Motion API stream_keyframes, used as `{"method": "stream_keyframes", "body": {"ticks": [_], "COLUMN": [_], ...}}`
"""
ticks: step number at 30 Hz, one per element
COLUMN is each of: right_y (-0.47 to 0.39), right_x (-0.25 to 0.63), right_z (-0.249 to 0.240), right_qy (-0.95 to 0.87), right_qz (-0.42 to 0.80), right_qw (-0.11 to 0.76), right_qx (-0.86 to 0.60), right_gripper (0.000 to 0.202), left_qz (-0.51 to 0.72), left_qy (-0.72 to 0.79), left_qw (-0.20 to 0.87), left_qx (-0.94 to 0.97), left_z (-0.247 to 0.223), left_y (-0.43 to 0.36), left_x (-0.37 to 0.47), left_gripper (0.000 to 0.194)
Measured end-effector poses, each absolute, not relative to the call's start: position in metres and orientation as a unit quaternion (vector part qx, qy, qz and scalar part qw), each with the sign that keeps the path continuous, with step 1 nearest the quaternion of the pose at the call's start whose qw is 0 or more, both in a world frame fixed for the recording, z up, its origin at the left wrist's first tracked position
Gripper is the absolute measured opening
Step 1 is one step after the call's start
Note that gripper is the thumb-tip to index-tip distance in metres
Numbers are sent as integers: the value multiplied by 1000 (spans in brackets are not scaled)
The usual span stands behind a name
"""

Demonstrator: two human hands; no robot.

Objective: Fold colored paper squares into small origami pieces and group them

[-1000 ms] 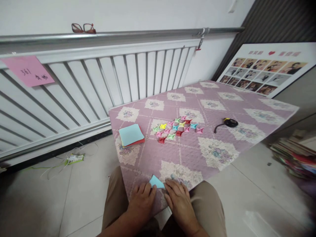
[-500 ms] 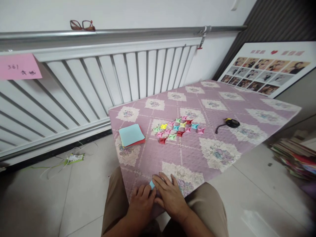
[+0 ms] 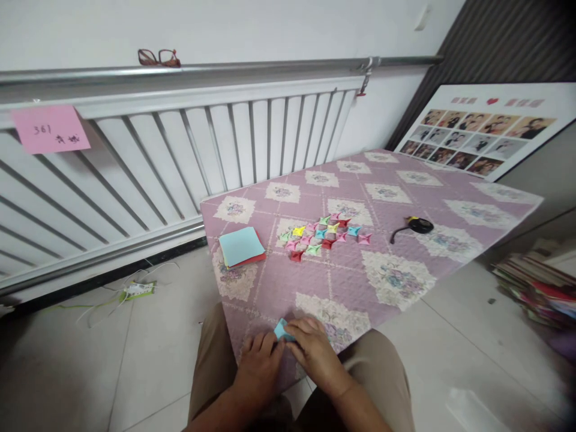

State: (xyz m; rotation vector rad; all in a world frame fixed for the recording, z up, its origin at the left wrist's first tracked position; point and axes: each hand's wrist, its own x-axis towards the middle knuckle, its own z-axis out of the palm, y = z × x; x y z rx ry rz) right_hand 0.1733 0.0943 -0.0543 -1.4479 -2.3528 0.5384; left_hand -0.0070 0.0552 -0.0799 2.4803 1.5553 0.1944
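A small folded piece of light blue paper (image 3: 281, 329) lies on the table's near corner, partly covered by my fingers. My right hand (image 3: 314, 349) is closed on its right side, thumb below and fingers bent over it. My left hand (image 3: 260, 362) has its fingers curled together on the paper's lower left edge, holding it against the cloth. Farther up the table stands a stack of square paper (image 3: 242, 246), light blue on top with red showing beneath. To its right, rows of small folded paper stars (image 3: 321, 234) sit in pink, red, green, yellow and blue.
A purple flowered cloth (image 3: 288, 288) covers the table. A black tape measure (image 3: 420, 225) with a strap lies toward the right. Behind is a white radiator (image 3: 265, 138), with glasses (image 3: 159, 58) on the pipe above. A framed photo board (image 3: 486, 129) leans at the back right.
My right hand's fingers have drawn in from lying flat over the blue paper to gripping its right side. More of the paper shows now. The view has shifted slightly.
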Motion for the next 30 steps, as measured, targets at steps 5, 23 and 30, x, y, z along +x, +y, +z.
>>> {"method": "stream_keyframes", "body": {"ticks": [5, 23, 30], "right_y": [92, 109, 110], "right_x": [165, 168, 165], "right_z": [-58, -52, -53], "right_qy": [-825, -855, -866], "right_qz": [192, 151, 107], "right_qw": [184, 134, 118], "right_qx": [-498, -479, -473], "right_gripper": [25, 18, 5], "left_qz": [50, 75, 100], "left_qy": [520, 569, 550], "left_qw": [109, 182, 208], "left_qx": [846, 799, 803], "left_z": [-81, -47, -55], "left_y": [54, 73, 90], "left_x": [-15, -26, -18], "left_gripper": [41, 21, 14]}}
